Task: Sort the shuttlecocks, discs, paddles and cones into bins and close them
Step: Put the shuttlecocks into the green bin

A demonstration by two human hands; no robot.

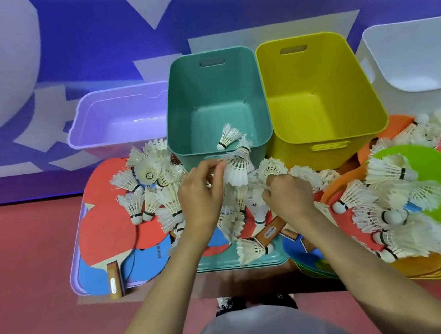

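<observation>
Four open bins stand in a row: lilac [83, 127], teal [175, 95], yellow [364, 90] and white [378, 66]. One shuttlecock [227, 136] lies inside the teal bin. My left hand [199, 196] pinches a stack of white shuttlecocks [237, 168] just in front of the teal bin's near rim. My right hand [288, 193] grips a curved row of nested shuttlecocks [301, 171] to its right. Many loose shuttlecocks cover red and blue paddles [105, 229] on the left. On the right a green disc [433, 161] lies under more shuttlecocks.
A lilac lid [75, 279] lies under the paddles at the left, and a teal lid [225, 265] shows near the front edge. Orange and yellow discs [431, 263] are stacked at the front right. Red floor lies below the table's front edge.
</observation>
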